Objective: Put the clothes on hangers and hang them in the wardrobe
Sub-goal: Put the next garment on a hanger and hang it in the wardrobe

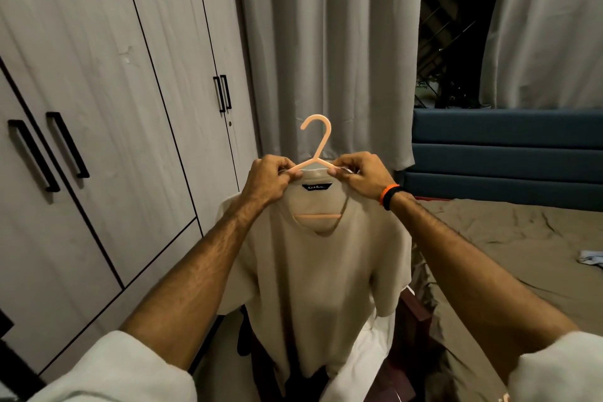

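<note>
beige tee (pixel 326 271) held up on peach hanger (pixel 316 143) | collar pinched by left hand (pixel 268 180) and right hand (pixel 360 177) | black neck label (pixel 316 187) unreadable | wardrobe (pixel 98 108) doors closed left of tee

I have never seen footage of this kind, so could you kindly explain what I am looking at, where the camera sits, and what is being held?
There is no machine here: a person wears one wide camera on the head, looking forward and down, so you see both of their arms reaching out. The left hand and the right hand each pinch the collar of a beige T-shirt at the shoulders of a peach hanger. The hanger is already inside the shirt; its hook sticks up and its bar shows through the neck opening. The shirt hangs free in the air. To the left stands the wardrobe, doors closed. Behind are curtains, and to the right a bed with a small pale cloth lying on it.
</note>
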